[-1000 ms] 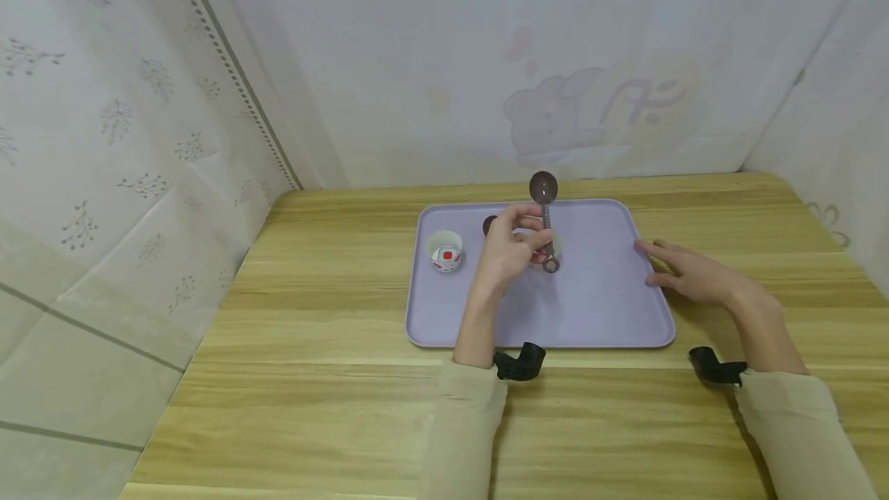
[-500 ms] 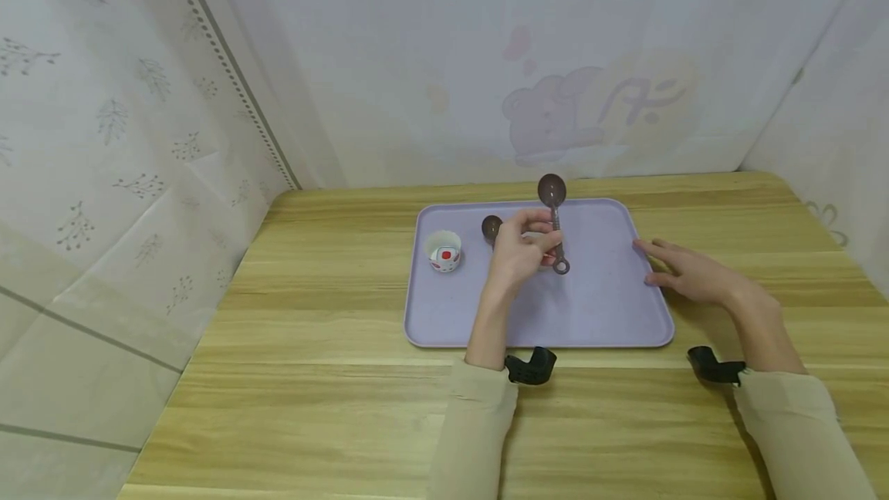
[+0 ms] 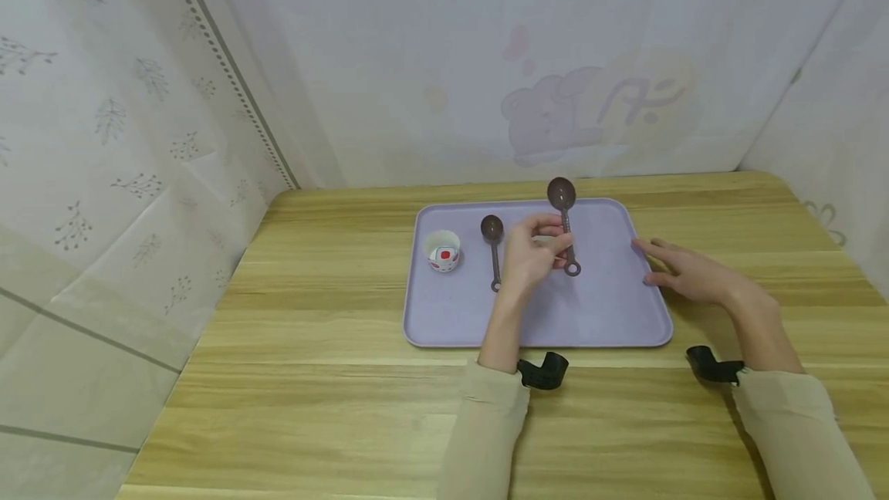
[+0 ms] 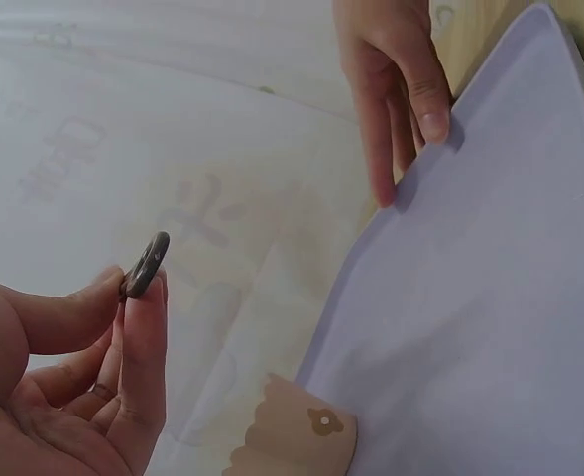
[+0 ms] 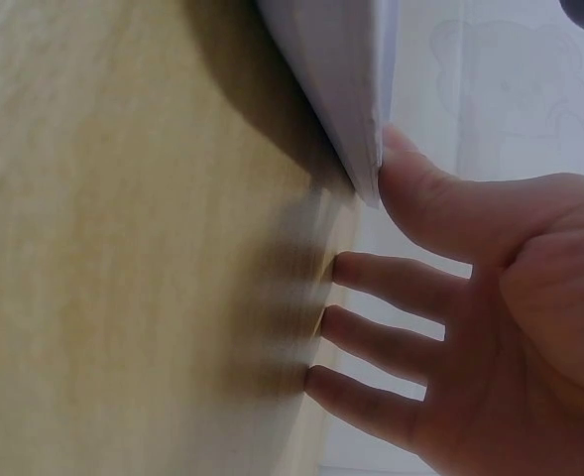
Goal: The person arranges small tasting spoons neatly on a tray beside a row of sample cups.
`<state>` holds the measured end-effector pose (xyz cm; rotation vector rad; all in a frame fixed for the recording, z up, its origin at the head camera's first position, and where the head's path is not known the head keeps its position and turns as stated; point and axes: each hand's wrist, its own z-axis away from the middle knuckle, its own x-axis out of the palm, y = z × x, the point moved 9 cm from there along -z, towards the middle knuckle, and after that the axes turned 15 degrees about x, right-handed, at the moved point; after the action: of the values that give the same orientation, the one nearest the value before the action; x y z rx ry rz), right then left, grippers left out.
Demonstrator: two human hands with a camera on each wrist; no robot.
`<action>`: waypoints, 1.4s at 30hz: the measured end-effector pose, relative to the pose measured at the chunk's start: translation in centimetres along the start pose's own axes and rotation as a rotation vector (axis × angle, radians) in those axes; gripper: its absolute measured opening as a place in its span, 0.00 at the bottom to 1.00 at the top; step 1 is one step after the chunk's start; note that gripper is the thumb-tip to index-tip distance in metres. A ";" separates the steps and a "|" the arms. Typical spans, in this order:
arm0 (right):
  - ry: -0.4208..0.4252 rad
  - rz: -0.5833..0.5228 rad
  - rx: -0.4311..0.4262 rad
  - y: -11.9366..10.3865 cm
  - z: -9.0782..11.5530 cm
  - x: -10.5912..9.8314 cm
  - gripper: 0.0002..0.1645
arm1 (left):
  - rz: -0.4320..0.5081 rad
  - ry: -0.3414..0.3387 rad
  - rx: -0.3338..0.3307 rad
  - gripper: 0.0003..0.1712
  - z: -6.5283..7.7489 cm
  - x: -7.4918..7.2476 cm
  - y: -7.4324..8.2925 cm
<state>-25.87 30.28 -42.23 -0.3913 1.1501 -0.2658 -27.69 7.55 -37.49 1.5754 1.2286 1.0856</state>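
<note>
My left hand [image 3: 525,257] pinches a dark brown measuring spoon [image 3: 562,193] by its handle, between thumb and fingers. The spoon stands bowl up above the lilac tray [image 3: 604,307]. In the left wrist view only the ringed handle end [image 4: 149,264] shows. A second brown measuring spoon [image 3: 491,228] lies on the tray, left of that hand. Mostly hidden behind the hand is a paper baking cup, whose beige scalloped side [image 4: 292,433] appears in the left wrist view. My right hand [image 3: 694,272] rests at the tray's right rim, fingers extended and thumb at the edge.
A white baking cup [image 3: 442,251] with red markings stands on the tray's left part. Under the tray is a wooden table [image 3: 312,315]. Patterned cloth [image 3: 417,60] hangs behind the table and at both sides.
My left hand has moved right, carrying the upright measuring spoon with it. The second spoon, partly covered before, now shows in full. The right hand has stayed in place.
</note>
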 end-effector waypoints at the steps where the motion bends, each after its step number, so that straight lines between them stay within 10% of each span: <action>1: 0.001 0.001 0.000 0.0 0.0 0.0 0.40 | -0.004 0.004 -0.001 0.13 0.0 0.1 0.0; 26: -0.009 -0.020 0.018 0.3 -0.2 0.2 0.41 | -0.062 0.016 0.013 0.12 0.5 2.4 -1.4; 42: 0.011 -0.006 0.010 0.4 -0.3 0.0 0.41 | -0.327 -0.024 0.025 0.10 0.5 3.5 -2.3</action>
<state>-26.16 30.59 -42.51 -0.3846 1.1582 -0.2792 -27.28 11.28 -39.34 1.3421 1.4284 0.8411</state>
